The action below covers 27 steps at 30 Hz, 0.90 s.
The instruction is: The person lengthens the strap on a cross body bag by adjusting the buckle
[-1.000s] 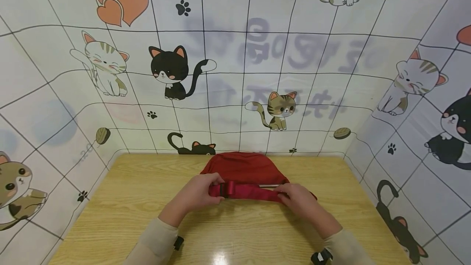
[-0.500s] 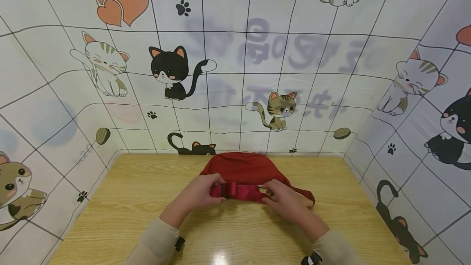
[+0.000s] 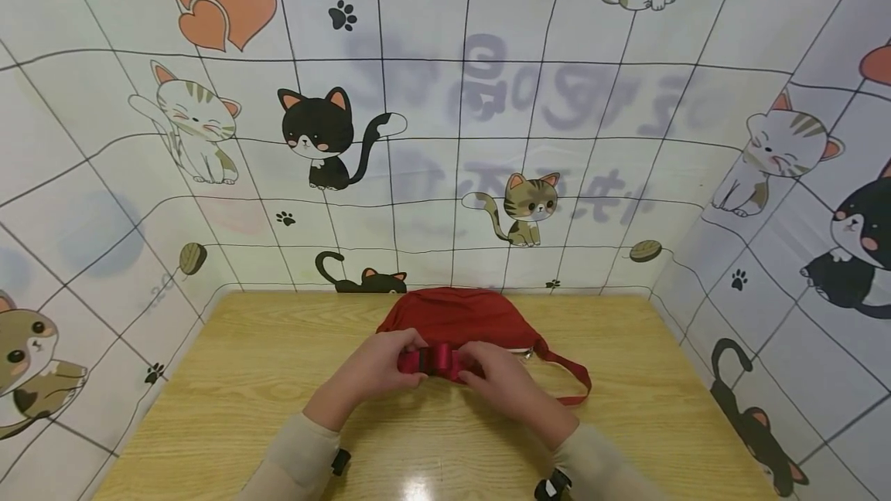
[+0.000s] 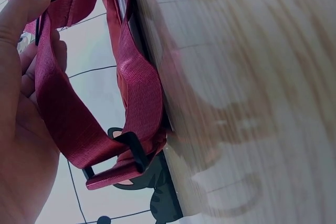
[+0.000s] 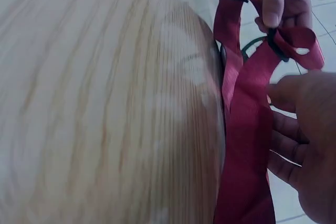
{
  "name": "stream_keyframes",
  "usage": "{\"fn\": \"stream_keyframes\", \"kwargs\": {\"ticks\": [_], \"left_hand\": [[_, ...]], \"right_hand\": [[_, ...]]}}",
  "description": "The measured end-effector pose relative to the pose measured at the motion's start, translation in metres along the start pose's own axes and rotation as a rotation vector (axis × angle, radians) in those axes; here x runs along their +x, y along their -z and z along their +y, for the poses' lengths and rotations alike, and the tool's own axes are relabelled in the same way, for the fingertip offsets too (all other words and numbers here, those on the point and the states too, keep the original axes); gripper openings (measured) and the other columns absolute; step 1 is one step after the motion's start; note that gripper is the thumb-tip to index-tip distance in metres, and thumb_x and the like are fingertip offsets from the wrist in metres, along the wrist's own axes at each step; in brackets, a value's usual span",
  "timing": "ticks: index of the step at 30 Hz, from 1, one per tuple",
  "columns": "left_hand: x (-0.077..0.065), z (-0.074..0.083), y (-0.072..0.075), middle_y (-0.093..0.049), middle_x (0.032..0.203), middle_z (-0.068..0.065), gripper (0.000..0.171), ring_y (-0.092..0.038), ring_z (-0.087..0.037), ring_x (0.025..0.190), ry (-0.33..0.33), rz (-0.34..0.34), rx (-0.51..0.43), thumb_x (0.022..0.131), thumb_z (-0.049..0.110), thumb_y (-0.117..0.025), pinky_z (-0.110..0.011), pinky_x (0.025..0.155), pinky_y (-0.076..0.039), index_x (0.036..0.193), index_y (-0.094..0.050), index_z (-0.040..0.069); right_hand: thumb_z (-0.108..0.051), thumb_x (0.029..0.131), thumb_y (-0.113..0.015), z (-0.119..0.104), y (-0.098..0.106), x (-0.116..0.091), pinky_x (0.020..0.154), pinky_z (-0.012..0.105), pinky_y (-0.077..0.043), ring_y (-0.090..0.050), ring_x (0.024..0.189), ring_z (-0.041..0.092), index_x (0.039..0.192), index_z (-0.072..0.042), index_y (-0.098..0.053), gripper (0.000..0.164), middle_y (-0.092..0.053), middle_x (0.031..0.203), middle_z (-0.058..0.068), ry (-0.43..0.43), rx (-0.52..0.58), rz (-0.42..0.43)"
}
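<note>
A red waist bag (image 3: pixel 459 317) lies near the table's back edge, its zip side toward me. In front of it runs its crimson webbing strap (image 5: pixel 247 145). My left hand (image 3: pixel 376 366) pinches the strap at a black strap slider (image 5: pixel 276 44), the thumb over it in both wrist views. Close on the right, my right hand (image 3: pixel 504 381) holds the strap between thumb and fingers. A small strap loop stands up between the hands. Another black slider (image 4: pixel 135 151) hangs lower on the strap in the left wrist view. Fingertips behind the webbing are partly hidden.
The wooden table (image 3: pixel 278 339) extends to both sides and in front of the bag. A cat-printed sheet (image 3: pixel 431 114) covers the back and side walls, right behind the bag. Black wrist camera mounts (image 3: pixel 553 484) sit under the sleeves.
My right hand has slid left along the strap to near my left hand. Strap behind it now hangs in a loop at the bag's right end. My left hand has barely moved.
</note>
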<state>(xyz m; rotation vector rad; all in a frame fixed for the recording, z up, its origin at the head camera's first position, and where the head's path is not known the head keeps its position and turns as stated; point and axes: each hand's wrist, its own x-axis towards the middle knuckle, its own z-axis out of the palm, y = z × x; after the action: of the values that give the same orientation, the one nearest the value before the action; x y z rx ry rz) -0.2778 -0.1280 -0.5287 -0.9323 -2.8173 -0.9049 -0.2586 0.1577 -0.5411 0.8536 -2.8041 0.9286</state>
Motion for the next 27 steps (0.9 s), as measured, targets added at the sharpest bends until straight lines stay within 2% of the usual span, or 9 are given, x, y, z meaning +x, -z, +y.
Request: {"fn": "stream_keyframes", "kwargs": {"ticks": [6,10,13,17,24,27], "left_hand": [[0.0,0.0,-0.001,-0.069,0.101,0.015,0.041,-0.063,-0.005,0.088,0.003,0.006,-0.002,0.087,0.027,-0.096,-0.033,0.08,-0.056,0.119,-0.07,0.024],[-0.001,0.0,-0.001,-0.069,0.102,0.015,0.042,-0.064,-0.005,0.089,-0.001,0.014,0.006,0.086,0.027,-0.097,-0.033,0.081,-0.056,0.119,-0.071,0.025],[-0.001,0.0,-0.001,-0.069,0.1,0.015,0.042,-0.063,-0.004,0.087,-0.011,0.016,0.015,0.086,0.027,-0.097,-0.031,0.078,-0.055,0.118,-0.071,0.024],[-0.002,0.001,0.001,-0.068,0.098,0.015,0.042,-0.061,-0.005,0.084,-0.027,0.018,0.016,0.084,0.026,-0.097,-0.03,0.075,-0.053,0.116,-0.07,0.024],[-0.005,0.002,0.005,-0.07,0.101,0.015,0.042,-0.063,-0.005,0.088,-0.021,0.034,0.007,0.085,0.026,-0.097,-0.031,0.078,-0.055,0.119,-0.071,0.024],[-0.007,0.001,0.006,-0.07,0.102,0.015,0.042,-0.063,-0.005,0.09,-0.022,0.038,0.012,0.085,0.026,-0.096,-0.032,0.08,-0.056,0.12,-0.072,0.023]], "right_hand": [[-0.003,0.104,-0.075,-0.001,-0.003,0.0,0.092,0.04,-0.06,-0.07,0.106,0.011,0.119,-0.018,-0.077,0.022,-0.075,0.115,-0.005,-0.003,0.025,0.032],[-0.002,0.104,-0.073,0.003,0.001,-0.006,0.089,0.036,-0.059,-0.067,0.101,0.008,0.121,-0.021,-0.079,0.026,-0.073,0.115,-0.008,-0.012,0.032,0.08],[-0.002,0.104,-0.072,0.007,0.006,-0.01,0.08,0.031,-0.056,-0.062,0.091,0.007,0.12,-0.018,-0.079,0.024,-0.07,0.109,-0.008,0.022,0.033,0.107],[0.0,0.103,-0.073,0.01,0.013,-0.011,0.073,0.029,-0.053,-0.058,0.084,0.007,0.119,-0.014,-0.08,0.022,-0.07,0.106,-0.006,0.096,0.04,0.132],[0.0,0.102,-0.074,0.019,0.026,-0.014,0.072,0.027,-0.053,-0.057,0.083,0.004,0.118,-0.021,-0.08,0.027,-0.069,0.107,-0.012,0.115,0.036,0.117],[0.002,0.1,-0.076,0.026,0.031,-0.016,0.072,0.027,-0.053,-0.058,0.083,0.004,0.116,-0.02,-0.081,0.028,-0.069,0.105,-0.011,0.159,0.033,0.124]]}}
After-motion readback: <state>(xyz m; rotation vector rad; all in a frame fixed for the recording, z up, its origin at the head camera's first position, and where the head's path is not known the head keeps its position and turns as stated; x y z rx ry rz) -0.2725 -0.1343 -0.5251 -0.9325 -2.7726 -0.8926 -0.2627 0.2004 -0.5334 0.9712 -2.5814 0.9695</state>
